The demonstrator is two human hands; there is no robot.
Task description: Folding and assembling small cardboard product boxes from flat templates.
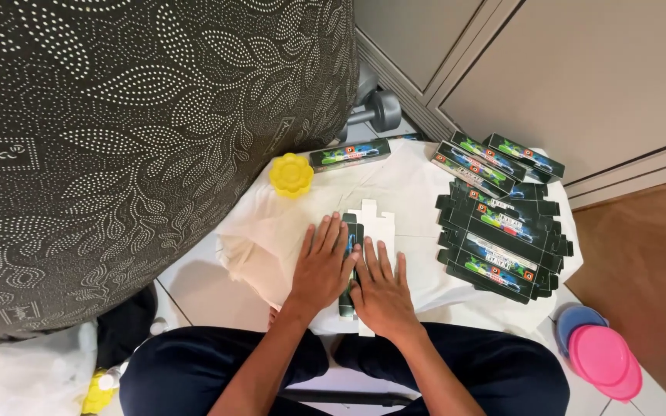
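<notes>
White cloth (287,231) under my work: my left hand (321,266) and right hand (383,289), fingers flat and spread, press a half-folded carton blank (356,231); flat printed cartons (502,239) lie stacked nearby.

Carton (351,231): mostly covered by both hands. Dumbbell (379,110), 12 o'clock: one end hidden behind cushion (117,139). Pink lid (605,360), 4 o'clock: overlaps blue lid (573,317). Yellow object (99,394), 7 o'clock: cut off at the bottom edge.
</notes>
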